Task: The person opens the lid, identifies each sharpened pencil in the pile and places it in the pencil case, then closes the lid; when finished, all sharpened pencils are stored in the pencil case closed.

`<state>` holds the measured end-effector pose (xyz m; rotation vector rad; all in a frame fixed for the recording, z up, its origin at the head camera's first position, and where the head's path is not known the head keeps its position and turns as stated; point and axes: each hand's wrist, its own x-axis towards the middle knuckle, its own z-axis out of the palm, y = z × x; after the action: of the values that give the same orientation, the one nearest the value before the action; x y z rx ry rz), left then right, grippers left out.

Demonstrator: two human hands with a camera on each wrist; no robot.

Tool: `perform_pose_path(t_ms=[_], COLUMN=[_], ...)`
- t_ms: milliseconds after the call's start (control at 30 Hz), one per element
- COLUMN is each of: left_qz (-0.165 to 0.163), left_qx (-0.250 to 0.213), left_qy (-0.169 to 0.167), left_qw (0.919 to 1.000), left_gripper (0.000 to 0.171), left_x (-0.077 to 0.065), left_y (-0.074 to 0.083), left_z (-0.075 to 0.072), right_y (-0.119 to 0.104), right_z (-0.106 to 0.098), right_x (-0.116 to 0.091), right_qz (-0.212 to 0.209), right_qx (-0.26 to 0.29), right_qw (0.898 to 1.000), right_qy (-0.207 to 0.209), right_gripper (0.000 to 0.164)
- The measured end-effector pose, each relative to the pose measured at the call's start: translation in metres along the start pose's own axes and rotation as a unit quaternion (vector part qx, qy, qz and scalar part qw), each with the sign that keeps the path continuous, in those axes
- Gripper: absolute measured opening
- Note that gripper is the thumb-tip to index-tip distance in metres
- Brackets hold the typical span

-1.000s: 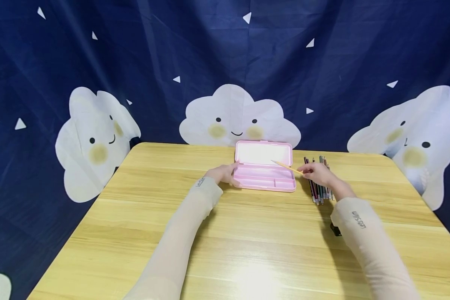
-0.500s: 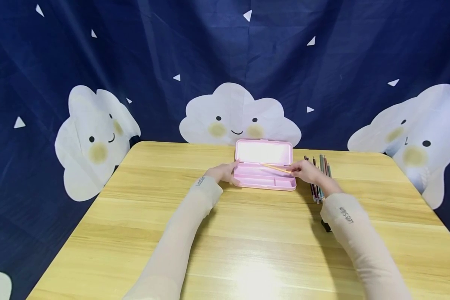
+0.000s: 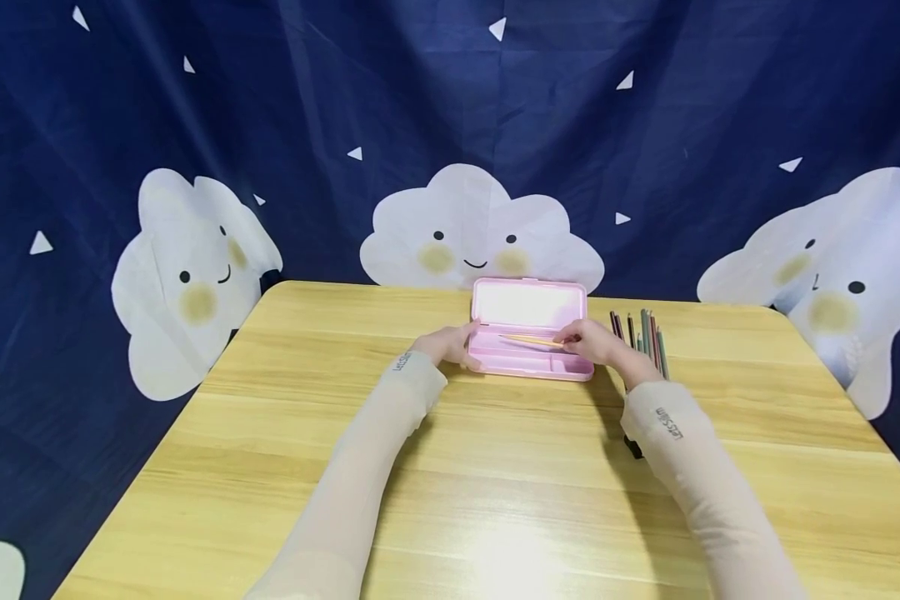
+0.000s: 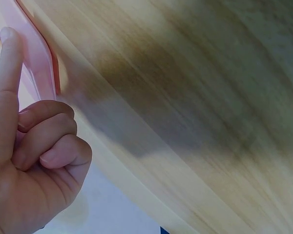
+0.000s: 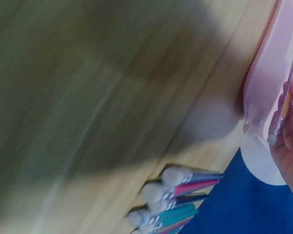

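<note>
A pink pencil case (image 3: 510, 372) lies with its lid raised near the table's far edge. At its left end my left hand (image 3: 446, 345) grips the side; in the left wrist view the thumb lies along the pink rim (image 4: 36, 53) and the other fingers are curled. My right hand (image 3: 591, 342) pinches a yellow pencil (image 3: 531, 340) near its eraser end, over the case's long rear compartment. The right wrist view shows that pencil's metal band and white eraser (image 5: 273, 139). Whether the pencil touches the case floor, I cannot tell.
Several more pencils (image 3: 654, 337) lie side by side right of the case, partly covered by the right forearm. A small black object (image 3: 633, 447) shows beside the right sleeve. Behind the wooden table (image 3: 330, 350) hangs a blue curtain (image 3: 307, 100) with white clouds.
My right hand has carried the yellow pencil leftward, from beside the loose pencils to over the case, and lowered it. The left hand has stayed on the case's left end.
</note>
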<state>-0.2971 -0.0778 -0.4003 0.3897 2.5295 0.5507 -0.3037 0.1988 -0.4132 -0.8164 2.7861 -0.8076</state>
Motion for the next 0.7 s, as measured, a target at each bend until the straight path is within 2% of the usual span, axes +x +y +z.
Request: perform_pose_path(t_ms=[233, 333, 433, 500, 567, 667, 700], left_qz=[-0.004, -0.005, -0.004, -0.003, -0.002, -0.003, -0.004], left_qx=[0.003, 0.004, 0.002, 0.001, 0.000, 0.000, 0.001], left_qy=[0.002, 0.003, 0.003, 0.003, 0.004, 0.003, 0.003], left_qw=[1.0000, 1.0000, 1.0000, 1.0000, 1.0000, 1.0000, 1.0000], left_gripper=[0.100, 0.100, 0.100, 0.099, 0.099, 0.099, 0.099], left_x=[0.002, 0.004, 0.004, 0.003, 0.003, 0.002, 0.002], left_y=[-0.001, -0.002, -0.002, -0.002, -0.001, -0.001, -0.001], left_z=[0.000, 0.000, 0.000, 0.000, 0.000, 0.000, 0.000], right_y=[-0.010, -0.006, 0.016, 0.052, 0.068, 0.062, 0.043], right_z=[0.004, 0.008, 0.019, 0.033, 0.040, 0.040, 0.034], right_x=[0.007, 0.013, 0.023, 0.039, 0.047, 0.049, 0.042], right_qz=[-0.033, -0.047, -0.070, -0.105, -0.108, -0.089, -0.063], right_qx=[-0.008, -0.003, 0.001, 0.019, 0.021, 0.025, 0.017], right_qw=[0.999, 0.999, 0.998, 0.994, 0.994, 0.996, 0.998], right_qy=[0.009, 0.010, 0.005, 0.015, 0.009, 0.008, 0.000], right_gripper=[0.017, 0.016, 0.019, 0.017, 0.016, 0.012, 0.012])
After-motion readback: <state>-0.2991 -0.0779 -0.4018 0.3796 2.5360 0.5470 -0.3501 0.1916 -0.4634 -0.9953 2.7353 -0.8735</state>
